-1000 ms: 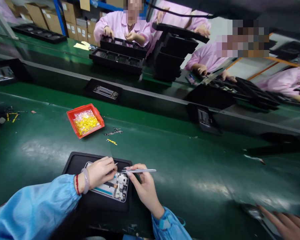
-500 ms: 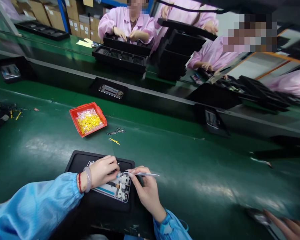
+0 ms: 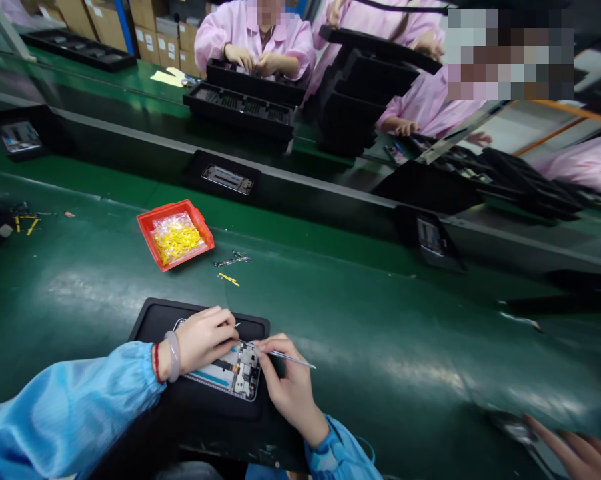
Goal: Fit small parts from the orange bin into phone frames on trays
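Observation:
An opened phone [image 3: 215,379] with a bare circuit board and blue strips lies in a black tray [image 3: 155,312] in front of me. My left hand [image 3: 207,339] rests over the phone's far edge with its fingers curled together. A tiny white tip shows beside those fingers; what they pinch, if anything, is hidden. My right hand [image 3: 291,383] pinches slim metal tweezers [image 3: 293,360]. Their tip reaches the phone's upper edge near the circuit board, close to my left fingertips, and their back end points right.
Beyond the tray stands a red bin [image 3: 206,235] of small yellow pieces, with loose dark parts [image 3: 233,259] and yellow strips [image 3: 229,279] beside it. Trays with phones [image 3: 227,179] lie on the belt. Co-workers in pink sit opposite. Another person's hand [image 3: 575,450] holds a phone at the lower right.
The tweezers have tilted, their back end now lower. My left hand has hardly moved. The trays on the belt have shifted slightly to the right.

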{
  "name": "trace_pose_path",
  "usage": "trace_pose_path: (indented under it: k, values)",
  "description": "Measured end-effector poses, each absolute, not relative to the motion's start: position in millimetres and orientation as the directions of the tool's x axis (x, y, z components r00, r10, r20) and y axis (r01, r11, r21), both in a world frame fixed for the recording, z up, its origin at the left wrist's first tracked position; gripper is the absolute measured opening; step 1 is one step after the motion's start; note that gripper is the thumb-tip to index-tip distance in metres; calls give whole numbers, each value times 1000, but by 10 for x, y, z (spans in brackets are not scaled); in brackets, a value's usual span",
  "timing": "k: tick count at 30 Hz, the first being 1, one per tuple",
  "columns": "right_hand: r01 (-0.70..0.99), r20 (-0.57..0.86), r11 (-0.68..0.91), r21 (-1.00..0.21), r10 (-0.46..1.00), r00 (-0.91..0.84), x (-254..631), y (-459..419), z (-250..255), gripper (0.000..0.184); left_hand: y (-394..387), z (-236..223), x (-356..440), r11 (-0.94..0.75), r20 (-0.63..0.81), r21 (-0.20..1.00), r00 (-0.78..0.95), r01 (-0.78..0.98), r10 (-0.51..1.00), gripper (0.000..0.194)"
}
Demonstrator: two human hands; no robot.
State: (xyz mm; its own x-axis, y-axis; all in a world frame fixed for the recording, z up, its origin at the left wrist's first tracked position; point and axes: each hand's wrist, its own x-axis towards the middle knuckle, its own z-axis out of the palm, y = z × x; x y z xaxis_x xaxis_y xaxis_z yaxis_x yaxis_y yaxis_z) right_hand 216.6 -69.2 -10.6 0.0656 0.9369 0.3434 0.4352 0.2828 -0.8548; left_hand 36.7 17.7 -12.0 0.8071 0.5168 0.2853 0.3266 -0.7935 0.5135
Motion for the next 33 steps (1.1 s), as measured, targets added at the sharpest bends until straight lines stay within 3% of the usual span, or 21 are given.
trace_pose_path:
  k: [9,16,22,28,33]
  values:
    - [492,390,324,-808,920,35,2112,-717,-86,20,155,-110,298,-879,368,375,823,294,432,33]
    - [446,304,265,-855,952,18,2139,-752,-109,14,102,-53,295,-878,261,340,863,338,433,29]
    - [309,350,264,-914,896,272,2123,-710,-1,12,72,51,312,-864,191,350,876,361,444,20]
    - [352,211,112,-929,943,258,2020,-692,-174,16,110,60,264,-763,163,464,803,450,573,12]
    - [318,206,130,-939,954,218,2029,-718,-275,20,126,26,242,-728,143,486,778,483,611,13]
